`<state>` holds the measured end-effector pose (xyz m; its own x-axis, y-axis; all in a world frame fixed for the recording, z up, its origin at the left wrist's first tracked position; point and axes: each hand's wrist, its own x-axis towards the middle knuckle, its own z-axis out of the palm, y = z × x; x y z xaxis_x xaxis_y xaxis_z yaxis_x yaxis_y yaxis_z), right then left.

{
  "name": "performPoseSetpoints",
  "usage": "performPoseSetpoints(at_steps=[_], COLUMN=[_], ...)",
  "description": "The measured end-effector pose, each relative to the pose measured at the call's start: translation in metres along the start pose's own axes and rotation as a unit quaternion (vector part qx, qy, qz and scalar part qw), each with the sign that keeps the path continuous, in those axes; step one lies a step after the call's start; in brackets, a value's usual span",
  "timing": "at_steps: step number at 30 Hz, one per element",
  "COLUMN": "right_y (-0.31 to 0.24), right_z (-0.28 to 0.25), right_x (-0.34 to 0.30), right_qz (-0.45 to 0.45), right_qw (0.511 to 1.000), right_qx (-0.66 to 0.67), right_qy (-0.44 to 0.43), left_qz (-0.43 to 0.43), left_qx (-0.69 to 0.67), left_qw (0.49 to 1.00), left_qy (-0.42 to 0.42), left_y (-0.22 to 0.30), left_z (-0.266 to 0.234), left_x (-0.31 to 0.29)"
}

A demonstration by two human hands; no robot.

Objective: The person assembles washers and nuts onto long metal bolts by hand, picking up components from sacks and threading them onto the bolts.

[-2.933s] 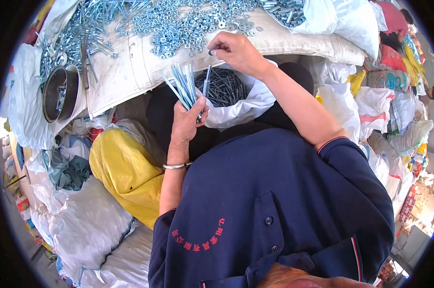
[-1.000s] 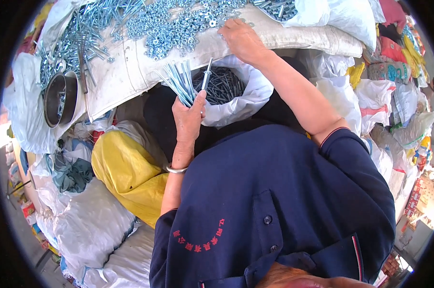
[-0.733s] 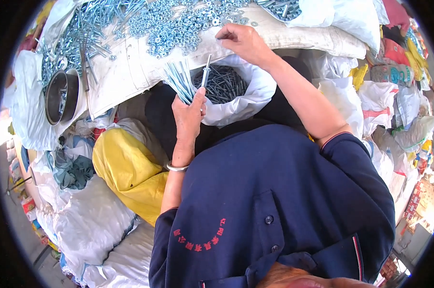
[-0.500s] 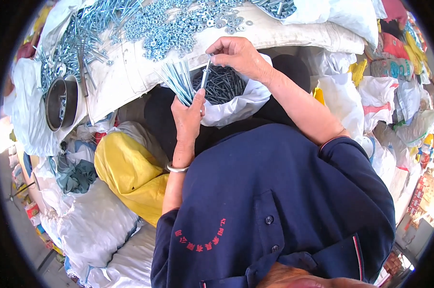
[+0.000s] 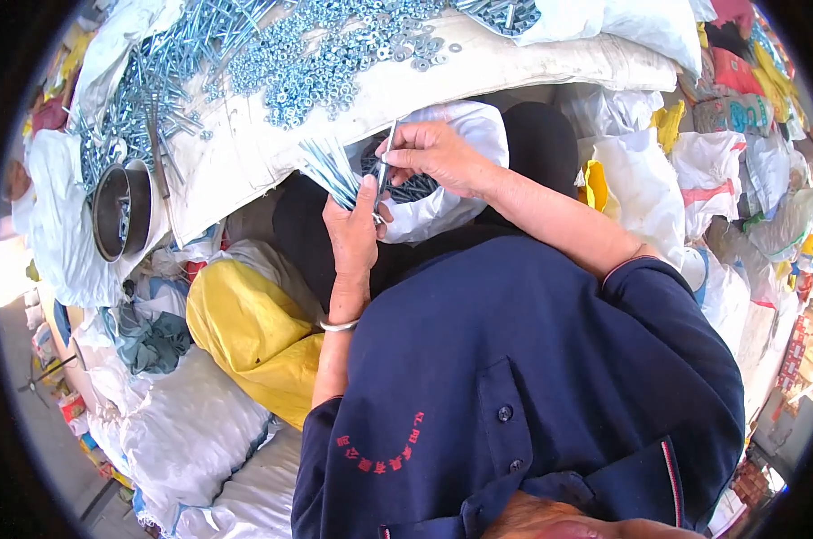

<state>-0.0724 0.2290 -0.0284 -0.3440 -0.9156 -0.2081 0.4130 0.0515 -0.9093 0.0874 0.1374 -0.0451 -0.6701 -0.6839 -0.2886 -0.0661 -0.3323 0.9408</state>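
My left hand (image 5: 354, 225) is closed round a fanned bundle of thin, silvery metal rods (image 5: 333, 171), their ends pointing up and away. A separate metal rod (image 5: 388, 153) stands nearly upright at its thumb. My right hand (image 5: 440, 160) pinches this rod between thumb and fingertips, just above the left thumb. The rod's lower part looks darker and thicker; its exact kind cannot be made out. Below and behind both hands, a white sack (image 5: 451, 211) lies open, holding many dark, slim pieces (image 5: 413, 189), partly hidden by the hands.
Across the far side, a cloth-covered table (image 5: 235, 171) bears heaps of nuts and washers (image 5: 307, 72) and long bolts (image 5: 155, 81). A round metal tin (image 5: 110, 216) sits at its left edge. Yellow sacking (image 5: 244, 314) and white sacks (image 5: 182, 422) lie left; more bags (image 5: 640, 189) stand right.
My right hand has come down and closer to my left hand, along the rod. The left hand keeps its bundle. The whole view has shifted slightly.
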Motion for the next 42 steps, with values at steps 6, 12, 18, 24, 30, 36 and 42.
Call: performPoseSetpoints(at_steps=[6,12,18,24,30,36,42], right_y=[-0.065,-0.078,-0.075,-0.067,-0.064,-0.061,-0.049], right_z=[-0.007,-0.030,-0.019,-0.024,-0.023,-0.018,-0.024], right_x=[0.029,0.073,0.074,0.077,0.075,0.064,0.077], right_qz=[-0.168,-0.322,-0.342,-0.341,-0.317,-0.279,-0.385], right_qw=[0.972,0.805,0.776,0.791,0.760,0.902,0.863], right_qx=[-0.158,-0.491,-0.527,-0.504,-0.548,-0.311,-0.266], right_qy=[0.036,0.083,0.061,0.052,0.147,0.110,0.188], left_qz=[0.054,0.135,0.225,0.342,0.343,0.305,0.352], left_qx=[0.011,0.014,0.038,0.210,0.176,0.150,0.161], left_qw=[0.995,0.988,0.974,0.916,0.923,0.939,0.922], left_qy=[0.082,0.073,-0.012,-0.008,-0.019,-0.051,-0.035], left_y=[0.011,0.061,0.112,0.120,0.118,0.123,0.122], left_z=[-0.015,0.012,0.044,0.052,0.058,0.062,0.068], left_x=[0.020,0.065,0.101,0.116,0.118,0.114,0.124])
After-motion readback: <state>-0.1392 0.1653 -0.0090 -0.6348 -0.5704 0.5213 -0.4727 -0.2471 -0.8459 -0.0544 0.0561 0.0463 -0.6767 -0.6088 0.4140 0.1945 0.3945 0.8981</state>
